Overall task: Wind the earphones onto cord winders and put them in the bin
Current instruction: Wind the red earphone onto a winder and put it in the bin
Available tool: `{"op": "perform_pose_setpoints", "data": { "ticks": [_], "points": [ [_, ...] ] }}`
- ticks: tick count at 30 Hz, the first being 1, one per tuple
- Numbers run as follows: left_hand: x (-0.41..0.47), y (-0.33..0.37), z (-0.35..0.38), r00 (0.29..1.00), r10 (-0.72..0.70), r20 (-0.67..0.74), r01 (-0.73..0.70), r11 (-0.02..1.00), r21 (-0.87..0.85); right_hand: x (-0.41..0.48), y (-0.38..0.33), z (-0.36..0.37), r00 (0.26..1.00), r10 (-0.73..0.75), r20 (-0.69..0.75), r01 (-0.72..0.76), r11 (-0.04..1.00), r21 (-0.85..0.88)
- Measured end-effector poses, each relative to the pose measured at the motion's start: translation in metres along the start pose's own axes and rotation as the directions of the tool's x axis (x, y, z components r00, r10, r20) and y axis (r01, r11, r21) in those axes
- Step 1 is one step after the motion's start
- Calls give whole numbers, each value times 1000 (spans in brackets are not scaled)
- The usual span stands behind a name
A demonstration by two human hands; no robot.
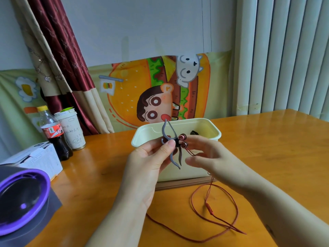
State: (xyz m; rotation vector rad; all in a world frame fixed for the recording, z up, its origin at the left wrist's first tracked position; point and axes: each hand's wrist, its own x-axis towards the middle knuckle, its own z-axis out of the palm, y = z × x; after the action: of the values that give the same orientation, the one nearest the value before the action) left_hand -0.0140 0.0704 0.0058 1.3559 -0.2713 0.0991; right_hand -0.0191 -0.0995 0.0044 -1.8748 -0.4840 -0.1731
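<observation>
Holding grey winder (pixel 171 138), left hand (pixel 149 157); cream bin (pixel 178 175) holds dark item (pixel 195 133).

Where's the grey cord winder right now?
Head view, centre: the left hand pinches the grey cord winder upright in front of the cream bin, with the red earbuds at its right side.

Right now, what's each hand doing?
Left hand: pinches the grey cord winder.
Right hand: fingertips at the red earbuds; grip cannot be told.

Left hand (pixel 149 157) pinching cord winder (pixel 170 138), right hand (pixel 213 157) fingers (pixel 199 139) pinching earphones (pixel 182 137), forearms raised
</observation>
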Motion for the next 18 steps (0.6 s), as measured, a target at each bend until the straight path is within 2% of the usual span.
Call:
{"op": "perform_pose_setpoints", "data": {
  "ticks": [4,5,7,10,14,18],
  "points": [
    [-2,1,-1,1000,1,2,-1,999,45,-4,-2,18,1000,9,10,-10,999,43],
    [-2,2,0,1000,4,-10,-4,998,58,-5,-2,22,1000,-5,-5,5,1000,1],
    [-2,2,0,999,6,-43,-3,998,57,-5,4,29,998,-65,-23,59,975,-212],
    [-2,1,0,996,10,-91,-4,998,62,-4,8,39,990,-141,26,134,851,-507],
    [0,0,-4,987,-17,-158,26,998,57,-6,-4,36,986,-123,114,167,704,-690],
    [4,-4,-8,984,-30,-173,49,993,107,-9,-15,27,985,-103,137,172,628,-759]
  ]
}}
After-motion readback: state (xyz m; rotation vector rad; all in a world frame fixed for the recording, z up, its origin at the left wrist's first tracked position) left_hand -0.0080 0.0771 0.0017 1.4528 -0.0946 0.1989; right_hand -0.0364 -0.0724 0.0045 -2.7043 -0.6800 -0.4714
